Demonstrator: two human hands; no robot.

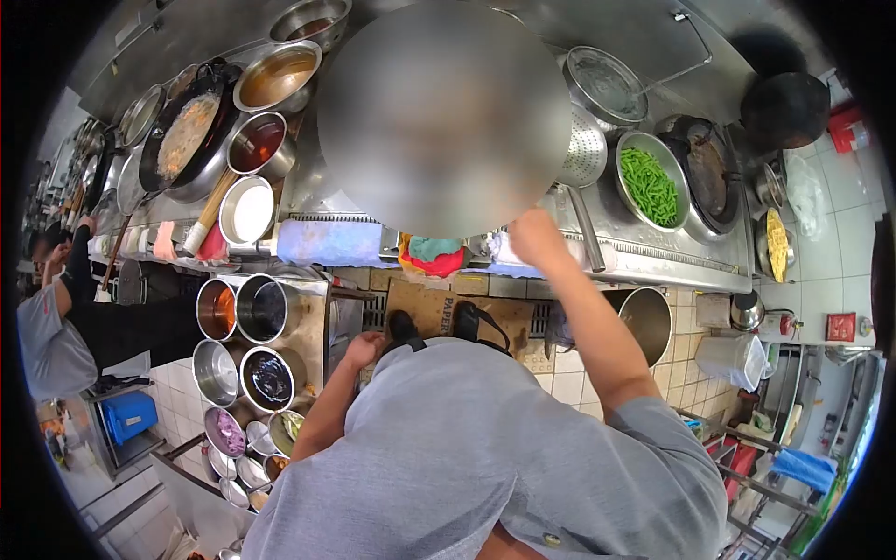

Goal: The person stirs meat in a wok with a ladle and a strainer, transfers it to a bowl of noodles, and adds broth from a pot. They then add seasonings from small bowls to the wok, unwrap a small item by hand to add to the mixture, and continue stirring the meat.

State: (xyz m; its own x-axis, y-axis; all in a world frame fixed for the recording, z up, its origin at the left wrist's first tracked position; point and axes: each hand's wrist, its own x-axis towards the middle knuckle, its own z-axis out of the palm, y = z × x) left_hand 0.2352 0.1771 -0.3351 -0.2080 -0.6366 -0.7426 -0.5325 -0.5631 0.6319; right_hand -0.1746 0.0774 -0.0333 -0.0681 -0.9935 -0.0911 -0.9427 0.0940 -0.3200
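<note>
My right hand [537,239] is closed at the counter's front edge, beside a white cloth [501,248]. A large blur covers the area in front of it, and what it grips cannot be made out. Low at my left side hangs my left hand [364,349], fingers curled in, with nothing visible in it. Green and red cloths [435,258] lie at the front edge between the hands. To the right of my right hand, a metal handle [585,228] leads up to a perforated ladle [582,149].
Green beans fill a bowl [648,182] at the right, near a dark wok [711,173]. On the left stand a wok of food [189,135] and a pot of red liquid [258,143]. Several pots [267,378] sit lower left. A co-worker [56,341] stands far left.
</note>
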